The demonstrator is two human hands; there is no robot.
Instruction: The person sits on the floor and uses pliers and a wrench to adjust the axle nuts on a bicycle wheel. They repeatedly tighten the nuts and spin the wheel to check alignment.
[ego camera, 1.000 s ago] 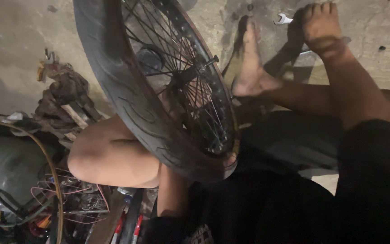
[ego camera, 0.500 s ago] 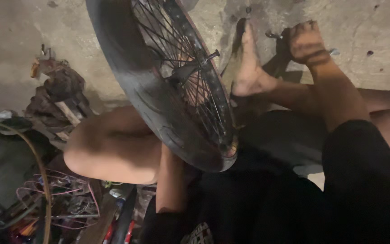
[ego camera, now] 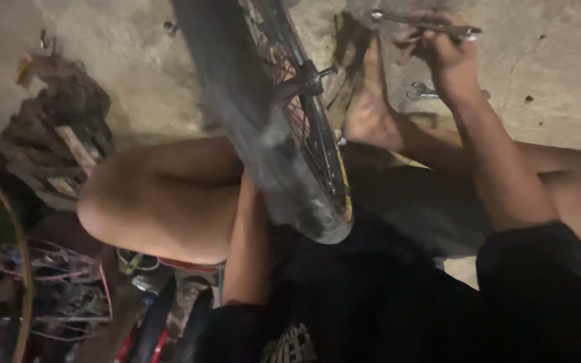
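Spoked wheel (ego camera: pixel 284 114), upright, is steadied against the knee; left hand hidden behind it, fingers cannot be told. Wrench (ego camera: pixel 425 23) is gripped by right hand (ego camera: pixel 442 54), far right.

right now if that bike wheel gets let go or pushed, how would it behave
The bike wheel stands on edge against the person's lap, so it would probably tip or roll. Its thin spokes suggest it is light for its size, yet stiff. The tyre looks rubbery, likely grippy rather than slippery.

Concrete floor (ego camera: pixel 136 101) with wrench (ego camera: pixel 425 91), rag heap (ego camera: pixel 62 114)
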